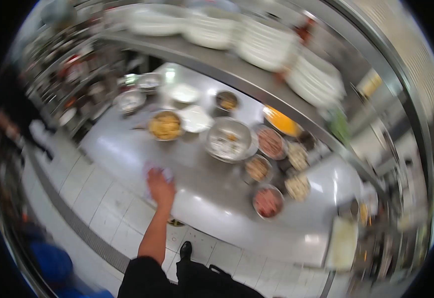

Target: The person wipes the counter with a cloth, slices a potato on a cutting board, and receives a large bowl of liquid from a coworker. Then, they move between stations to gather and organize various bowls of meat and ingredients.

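My left hand (160,186) reaches to the front edge of the steel table (202,188). Its fingers are closed over a pale cloth (167,174), which lies against the tabletop and is partly hidden under the hand. A bowl of yellow pieces (165,125), perhaps cut potato, stands just beyond the hand. Farther right sits a large metal bowl (230,140) with some bits in it. My right hand is out of sight.
Right of the large bowl stand bowls of pink meat (268,201), minced meat (271,142) and pale pieces (297,187). White plates (264,42) are stacked on the shelf above. A cutting board (342,243) lies at the right end. Another person (18,109) stands at the far left.
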Available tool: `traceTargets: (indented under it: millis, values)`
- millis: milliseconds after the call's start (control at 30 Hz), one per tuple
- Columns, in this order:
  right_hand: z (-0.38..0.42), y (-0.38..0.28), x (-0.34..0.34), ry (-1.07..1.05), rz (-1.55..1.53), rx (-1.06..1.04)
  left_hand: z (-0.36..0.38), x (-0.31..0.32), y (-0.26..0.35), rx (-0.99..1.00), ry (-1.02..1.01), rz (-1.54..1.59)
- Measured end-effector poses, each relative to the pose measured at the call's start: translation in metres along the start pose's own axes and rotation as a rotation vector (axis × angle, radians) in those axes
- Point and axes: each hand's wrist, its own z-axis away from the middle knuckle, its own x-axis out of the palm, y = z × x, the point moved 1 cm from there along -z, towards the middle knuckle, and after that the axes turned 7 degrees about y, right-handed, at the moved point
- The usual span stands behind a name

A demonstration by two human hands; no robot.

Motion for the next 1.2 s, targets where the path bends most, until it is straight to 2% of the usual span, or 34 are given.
traceTargets:
  millis: [33, 100, 133, 167, 200, 267, 333, 400, 467, 533, 567, 633, 700, 800, 833, 867, 933, 967, 1000, 1033, 1067, 1133, 1167, 1200]
  values:
    - [-0.013, 0.042, -0.004, 0.004, 0.166, -0.172, 0.034, -0.003, 0.012, -0.02, -0.082, 0.005]
    - [-0.031, 0.108, 0.01, 0.091, 0.527, -0.562, 0.11, -0.024, 0.056, 0.172, -0.202, -0.01]
    - [-0.01, 0.074, 0.011, 0.063, 0.393, -0.471, 0.156, -0.024, 0.09, 0.305, -0.279, 0.091]
    - [-0.009, 0.077, 0.027, 0.1, -0.356, 0.068, 0.202, -0.028, 0.121, 0.431, -0.364, 0.173]
    - [0.002, 0.064, 0.035, 0.116, -0.393, 0.144, 0.241, -0.026, 0.149, 0.551, -0.433, 0.255]
    - [0.011, 0.06, 0.039, 0.08, -0.356, 0.14, 0.289, -0.023, 0.203, 0.719, -0.511, 0.338]
    - [0.005, 0.086, 0.035, 0.111, -0.48, 0.101, 0.317, -0.019, 0.279, 0.845, -0.678, 0.45]
    - [0.0, 0.137, 0.031, 0.14, -0.612, 0.106, 0.342, 0.017, 0.33, 0.975, -0.606, 0.575]
    - [0.0, 0.172, 0.02, 0.146, -0.732, 0.102, 0.347, 0.042, 0.39, 0.693, -0.732, 0.615]
    - [0.015, 0.207, 0.007, 0.338, -0.822, 0.192, 0.337, 0.039, 0.457, 0.531, -0.668, 0.809]
    - [0.015, 0.239, 0.005, 0.32, -0.915, 0.192, 0.33, 0.027, 0.485, 0.569, -0.674, 0.827]
    - [0.032, 0.283, 0.002, 0.423, -1.043, 0.261, 0.331, 0.02, 0.533, 0.613, -0.699, 0.83]
    - [0.051, 0.311, 0.004, 0.472, -1.056, 0.338, 0.341, 0.034, 0.556, 0.806, -0.904, 0.428]
    - [0.064, 0.341, 0.009, 0.521, -1.113, 0.473, 0.405, 0.114, 0.546, 0.699, -0.978, 0.307]
    - [0.064, 0.346, 0.01, 0.488, -1.102, 0.53, 0.429, 0.088, 0.552, 0.775, -0.763, 0.18]
    - [0.063, 0.35, 0.013, 0.46, -1.096, 0.588, 0.44, 0.097, 0.559, 0.784, -0.77, 0.173]
    - [0.049, 0.354, 0.006, 0.432, -1.073, 0.621, 0.467, 0.12, 0.578, 0.754, -0.422, 0.144]
    - [0.043, 0.353, -0.003, 0.369, -1.056, 0.56, 0.471, 0.137, 0.589, 0.754, -0.444, 0.139]
    - [0.037, 0.352, -0.016, 0.304, -1.033, 0.498, 0.465, 0.159, 0.608, 0.67, -0.549, 0.256]
    - [0.027, 0.351, -0.031, 0.308, -1.023, 0.512, 0.468, 0.176, 0.628, 0.578, -0.645, 0.375]
    - [0.011, 0.35, -0.052, 0.323, -0.97, 0.481, 0.478, 0.172, 0.655, 0.57, -0.654, 0.378]
    - [-0.019, 0.346, -0.102, 0.388, -0.862, 0.393, 0.501, 0.128, 0.715, 0.15, -0.967, 0.894]
    - [-0.029, 0.346, -0.132, 0.438, -0.799, 0.342, 0.527, 0.115, 0.736, 0.136, -0.994, 0.884]
    - [-0.045, 0.358, -0.164, 0.486, -0.576, 0.207, 0.558, 0.099, 0.75, 0.62, -0.626, 0.692]
